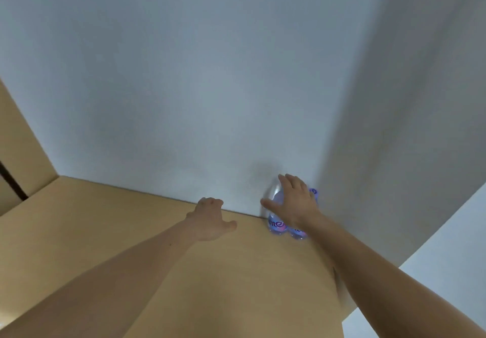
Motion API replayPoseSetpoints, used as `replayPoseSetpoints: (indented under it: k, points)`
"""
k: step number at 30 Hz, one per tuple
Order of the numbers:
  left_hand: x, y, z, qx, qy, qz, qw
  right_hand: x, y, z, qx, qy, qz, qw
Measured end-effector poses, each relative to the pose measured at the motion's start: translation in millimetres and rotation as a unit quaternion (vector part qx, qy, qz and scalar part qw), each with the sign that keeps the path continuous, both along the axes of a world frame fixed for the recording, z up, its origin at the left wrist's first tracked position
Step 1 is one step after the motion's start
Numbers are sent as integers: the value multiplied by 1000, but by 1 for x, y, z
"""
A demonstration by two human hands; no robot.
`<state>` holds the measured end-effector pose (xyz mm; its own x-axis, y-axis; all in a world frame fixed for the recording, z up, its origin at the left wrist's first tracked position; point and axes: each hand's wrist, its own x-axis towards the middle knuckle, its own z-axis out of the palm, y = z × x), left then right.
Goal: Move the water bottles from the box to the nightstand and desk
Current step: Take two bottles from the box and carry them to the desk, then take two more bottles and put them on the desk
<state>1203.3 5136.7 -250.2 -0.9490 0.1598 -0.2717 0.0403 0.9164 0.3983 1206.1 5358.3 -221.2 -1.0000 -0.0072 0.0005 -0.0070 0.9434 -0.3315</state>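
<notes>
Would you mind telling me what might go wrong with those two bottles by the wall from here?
The right hand is spread over both water bottles, which stand close together by the wall; a sideways nudge might topple one into the other. The left hand hovers apart over the wooden surface, so nothing else steadies them.

glossy clear plastic bottles (276, 226), matt wooden surface (147, 232)

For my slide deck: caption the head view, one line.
Right hand spread over two water bottles on a wooden surface by a white wall; left hand hovers empty.
</notes>
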Motion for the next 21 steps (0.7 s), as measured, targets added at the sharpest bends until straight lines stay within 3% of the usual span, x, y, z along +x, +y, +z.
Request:
replayPoseSetpoints:
  k: [7,15,21]
  points:
    - [81,-151,11,-76,25,68,995,38,-152,15,69,-44,109,991]
    - [195,-362,9,-80,14,219,972,89,-373,20,114,-51,260,957]
    - [269,-484,8,-57,-9,315,947,124,-520,5,139,-75,375,913]
